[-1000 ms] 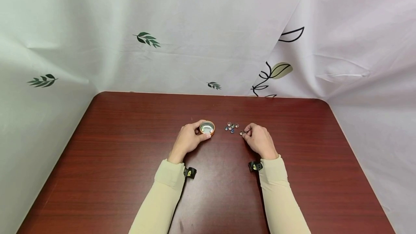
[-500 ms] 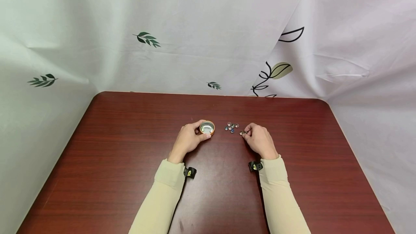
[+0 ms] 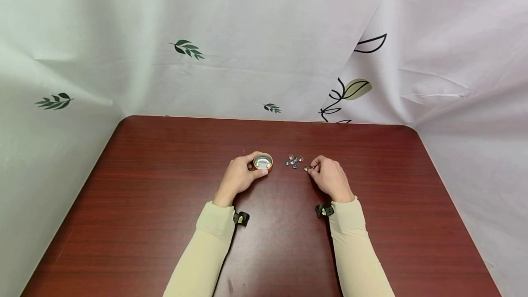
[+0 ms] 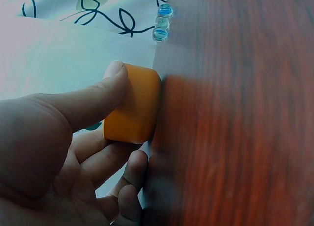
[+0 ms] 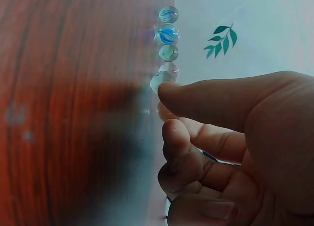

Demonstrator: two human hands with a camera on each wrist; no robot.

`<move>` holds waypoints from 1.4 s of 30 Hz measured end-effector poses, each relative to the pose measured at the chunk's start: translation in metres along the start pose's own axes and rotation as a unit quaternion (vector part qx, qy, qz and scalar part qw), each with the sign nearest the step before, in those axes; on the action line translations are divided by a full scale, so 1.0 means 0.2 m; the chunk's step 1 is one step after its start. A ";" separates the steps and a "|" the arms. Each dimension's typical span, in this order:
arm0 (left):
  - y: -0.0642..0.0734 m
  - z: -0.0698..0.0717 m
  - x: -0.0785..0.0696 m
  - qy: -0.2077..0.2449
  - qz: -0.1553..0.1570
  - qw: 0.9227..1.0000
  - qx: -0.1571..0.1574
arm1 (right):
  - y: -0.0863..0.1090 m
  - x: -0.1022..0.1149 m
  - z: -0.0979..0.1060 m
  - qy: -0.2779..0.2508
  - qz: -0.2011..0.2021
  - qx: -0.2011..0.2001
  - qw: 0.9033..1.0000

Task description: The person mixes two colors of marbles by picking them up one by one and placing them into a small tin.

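My left hand (image 3: pixel 240 175) grips a small round tin (image 3: pixel 263 169), thumb on the near side and fingers round the far side. Its outside is smooth orange (image 4: pixel 137 105), its inside silvery, with two small bright spots on the bottom. My right hand (image 3: pixel 329 178) is low at the table, thumb and forefinger pinching a glass marble (image 5: pixel 163 111), partly hidden by the fingertips. Another marble (image 3: pixel 306 168) lies just left of these fingertips. Between the hands, several clear marbles (image 3: pixel 292 162) with coloured swirls form a loose cluster on the table.
The dark red wooden table (image 3: pixel 173 173) has rounded far corners. White cloth (image 3: pixel 231 77) printed with leaves hangs behind it and at both sides. A black camera strap (image 3: pixel 241 218) sits at the left wrist, another camera (image 3: pixel 324 211) at the right.
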State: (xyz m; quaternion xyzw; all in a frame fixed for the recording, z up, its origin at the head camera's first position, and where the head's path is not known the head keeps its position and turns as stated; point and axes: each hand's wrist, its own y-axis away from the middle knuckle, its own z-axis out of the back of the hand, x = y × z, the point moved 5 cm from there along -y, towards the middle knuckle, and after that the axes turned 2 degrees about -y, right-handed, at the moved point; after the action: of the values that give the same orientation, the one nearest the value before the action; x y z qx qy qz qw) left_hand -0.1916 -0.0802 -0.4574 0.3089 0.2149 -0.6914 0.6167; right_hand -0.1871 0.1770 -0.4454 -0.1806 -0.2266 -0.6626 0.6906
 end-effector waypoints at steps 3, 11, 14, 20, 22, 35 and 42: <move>0.00 0.00 0.00 0.000 0.001 1.000 -0.001 | 0.00 0.00 0.00 0.000 -0.002 0.001 1.000; 0.00 0.00 0.00 0.000 0.006 1.000 0.002 | 0.00 0.00 0.01 0.002 -0.005 0.000 1.000; 0.00 0.00 0.00 -0.001 0.007 1.000 0.000 | 0.00 0.00 0.01 0.000 -0.003 -0.002 1.000; 0.00 0.01 0.00 0.002 0.004 1.000 -0.004 | 0.00 0.00 0.02 0.003 0.004 -0.007 1.000; 0.00 0.00 -0.01 0.002 0.002 1.000 -0.003 | 0.00 0.00 0.02 0.004 0.006 -0.010 1.000; 0.01 0.00 0.00 0.006 0.004 1.000 -0.002 | 0.00 0.04 0.03 0.000 0.003 -0.011 1.000; 0.00 0.00 0.00 0.005 0.002 1.000 -0.006 | 0.00 0.08 0.04 -0.001 0.004 -0.016 1.000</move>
State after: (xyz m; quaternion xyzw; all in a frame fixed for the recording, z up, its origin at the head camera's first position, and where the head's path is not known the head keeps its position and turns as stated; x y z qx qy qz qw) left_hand -0.1911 -0.0803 -0.4573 0.3092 0.2214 -0.6875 0.6187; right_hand -0.1882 0.1685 -0.4309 -0.1936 -0.2159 -0.6633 0.6899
